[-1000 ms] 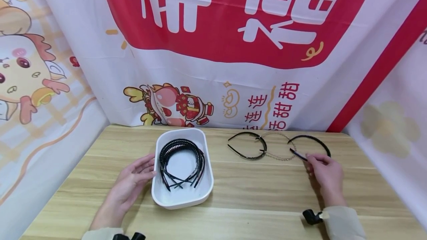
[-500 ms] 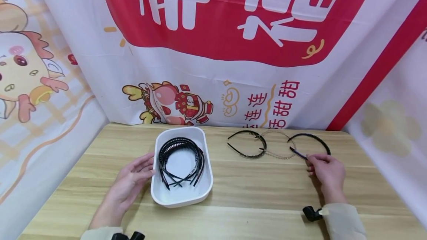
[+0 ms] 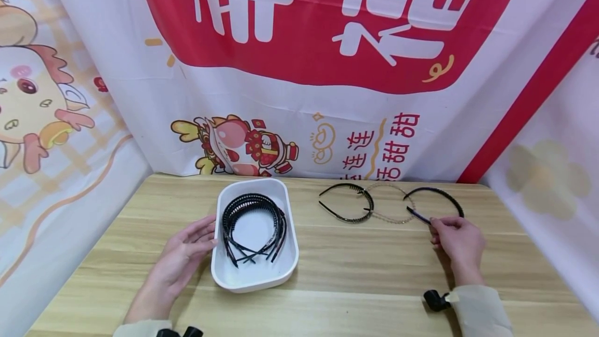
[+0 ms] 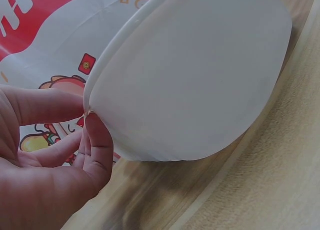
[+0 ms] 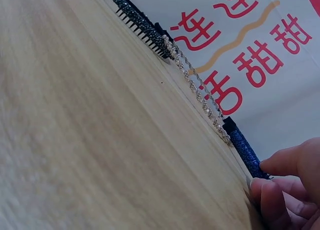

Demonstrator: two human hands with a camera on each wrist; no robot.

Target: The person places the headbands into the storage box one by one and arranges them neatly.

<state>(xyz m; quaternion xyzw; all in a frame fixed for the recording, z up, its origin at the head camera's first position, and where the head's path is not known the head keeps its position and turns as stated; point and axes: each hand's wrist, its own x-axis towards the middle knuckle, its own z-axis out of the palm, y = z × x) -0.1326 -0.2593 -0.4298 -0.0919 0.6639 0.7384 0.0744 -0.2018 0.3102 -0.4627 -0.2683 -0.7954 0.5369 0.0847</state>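
A white plastic bin stands on the table, with several black headbands lying in it. My left hand is beside the bin's left wall. Its fingertips touch the outer side near the rim, and none show inside. At the right, my right hand pinches one arm of a dark blue, glittery headband between thumb and fingers. That headband lies on the table, its far arm curving behind the hand. Left of it lie a thin beaded headband and a black toothed headband, their ends meeting or overlapping.
The wood-grain table ends at the back against a printed red and white cloth. More printed cloth hangs at the left and right. The bin stands left of the row of headbands, with bare wood between them.
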